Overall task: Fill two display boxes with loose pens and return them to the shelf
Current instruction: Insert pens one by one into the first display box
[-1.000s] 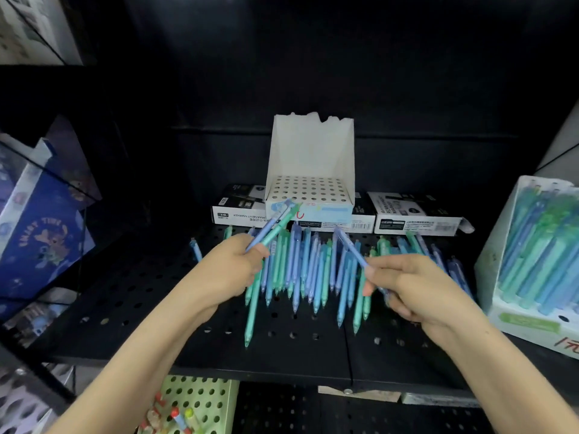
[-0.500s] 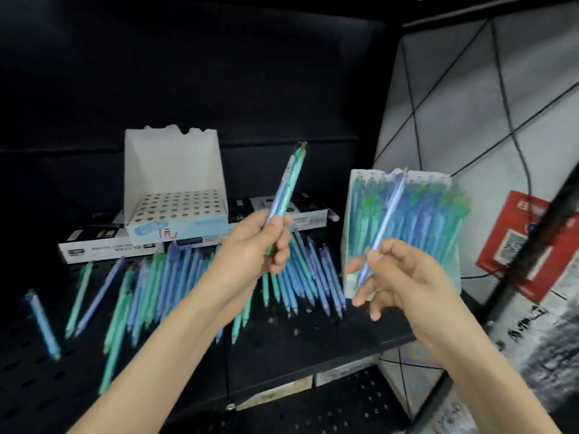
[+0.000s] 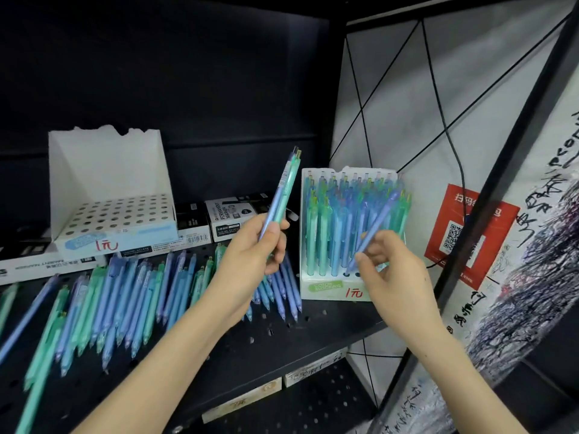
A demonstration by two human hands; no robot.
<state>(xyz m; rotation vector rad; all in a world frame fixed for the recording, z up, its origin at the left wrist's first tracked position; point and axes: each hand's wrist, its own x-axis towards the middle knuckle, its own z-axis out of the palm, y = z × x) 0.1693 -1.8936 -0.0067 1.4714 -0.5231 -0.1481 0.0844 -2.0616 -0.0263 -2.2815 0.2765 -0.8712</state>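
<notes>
My left hand (image 3: 255,252) grips two pens (image 3: 282,195), one blue and one green, held upright in front of the shelf. My right hand (image 3: 383,267) pinches a single purple-blue pen (image 3: 377,225), its lower tip down at the front row of holes of the nearly full display box (image 3: 332,286). That box stands at the shelf's right end, packed with blue and green pens. An empty white display box (image 3: 109,180) with a perforated insert sits at the back left. Several loose pens (image 3: 131,296) lie in a row on the black shelf (image 3: 275,343).
Flat black-and-white marker boxes (image 3: 224,219) lie along the back of the shelf under and beside the empty box. A black metal post (image 3: 488,195) and a wall with a red QR poster (image 3: 470,233) border the right side. A lower perforated shelf shows below.
The view swung right from the loose pens to the full box. Both hands lifted their pens off the shelf, and my right hand brought its pen down to the full box's front row.
</notes>
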